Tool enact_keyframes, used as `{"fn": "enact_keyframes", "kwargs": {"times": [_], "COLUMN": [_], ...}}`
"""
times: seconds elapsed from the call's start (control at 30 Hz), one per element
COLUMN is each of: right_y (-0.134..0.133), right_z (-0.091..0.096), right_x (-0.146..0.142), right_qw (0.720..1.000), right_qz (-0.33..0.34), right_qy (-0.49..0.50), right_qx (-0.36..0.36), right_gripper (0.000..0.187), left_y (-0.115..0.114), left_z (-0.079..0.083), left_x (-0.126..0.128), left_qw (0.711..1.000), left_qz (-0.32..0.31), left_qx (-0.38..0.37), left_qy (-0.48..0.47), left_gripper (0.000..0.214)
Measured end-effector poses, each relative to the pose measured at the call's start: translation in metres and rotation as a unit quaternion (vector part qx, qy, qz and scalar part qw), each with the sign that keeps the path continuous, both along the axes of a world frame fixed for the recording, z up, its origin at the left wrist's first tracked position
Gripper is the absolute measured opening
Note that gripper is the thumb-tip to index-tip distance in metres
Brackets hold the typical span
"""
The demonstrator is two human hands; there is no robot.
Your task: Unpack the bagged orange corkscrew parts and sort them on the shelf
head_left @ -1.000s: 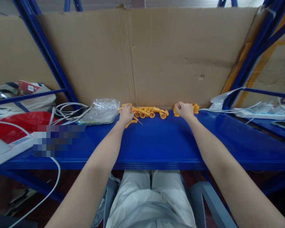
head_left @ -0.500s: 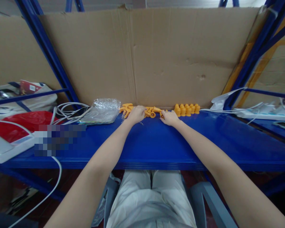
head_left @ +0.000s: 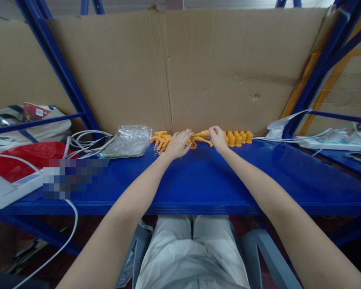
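My left hand (head_left: 179, 145) lies over a row of small orange plastic parts, fingers stretched and fairly flat, covering some of them. Curled and pinching, my right hand (head_left: 218, 138) is at the right end of a long orange ribbed piece (head_left: 203, 133); its fingertips are partly hidden. Below that piece are a curved orange part and an orange ring (head_left: 193, 145). Left of my left hand sits a pile of orange branching parts (head_left: 160, 138) with thin metal chains beside it. Several knobbed orange pieces (head_left: 239, 138) stand in rows just right of my right hand.
A clear plastic packet (head_left: 129, 140) and white cables lie to the left on the blue table (head_left: 198, 180). Farther left are a red bag (head_left: 27, 158) and a power strip. Cardboard (head_left: 228, 72) walls off the back. Another power strip (head_left: 331, 144) lies at right.
My right hand has risen slightly and moved right, and the long orange piece now shows between my hands. My left hand has shifted a little right with its fingers spread more.
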State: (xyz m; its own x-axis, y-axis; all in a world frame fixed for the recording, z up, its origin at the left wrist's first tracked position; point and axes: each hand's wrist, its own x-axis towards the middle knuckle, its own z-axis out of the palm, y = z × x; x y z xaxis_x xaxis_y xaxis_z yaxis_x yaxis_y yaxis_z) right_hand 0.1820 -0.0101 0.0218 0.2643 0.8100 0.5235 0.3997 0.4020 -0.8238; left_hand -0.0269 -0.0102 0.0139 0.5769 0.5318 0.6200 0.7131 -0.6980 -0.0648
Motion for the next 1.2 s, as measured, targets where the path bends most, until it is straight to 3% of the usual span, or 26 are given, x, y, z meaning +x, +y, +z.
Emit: {"fn": "enact_keyframes", "kwargs": {"times": [0.13, 0.33, 0.67, 0.83, 1.03, 1.2], "right_y": [-0.01, -0.025, -0.024, -0.02, -0.015, -0.001], "right_z": [0.007, 0.008, 0.013, 0.009, 0.006, -0.003], "right_x": [-0.011, -0.018, -0.015, -0.008, -0.002, 0.001], "right_qw": [0.984, 0.956, 0.962, 0.947, 0.955, 0.964], "right_qz": [0.116, 0.232, 0.21, 0.249, 0.263, 0.219], "right_qy": [0.114, 0.136, 0.075, 0.048, -0.022, -0.143], "right_qx": [-0.067, -0.12, -0.156, -0.195, -0.134, -0.057], "right_gripper": [0.013, 0.01, 0.02, 0.021, 0.015, 0.016], "left_y": [-0.005, -0.008, -0.006, -0.01, -0.012, -0.013], "left_z": [0.003, 0.006, 0.005, 0.009, 0.011, 0.012], "left_x": [0.002, 0.008, 0.006, 0.005, 0.004, 0.005], "left_qw": [1.0, 0.999, 0.996, 0.994, 0.993, 0.99], "left_qz": [0.017, 0.044, 0.063, 0.086, 0.09, 0.094], "left_qx": [0.019, -0.025, -0.031, -0.004, -0.027, -0.057], "left_qy": [-0.004, 0.015, 0.047, 0.067, 0.073, 0.084], "left_gripper": [0.04, 0.029, 0.035, 0.046, 0.042, 0.035]}}
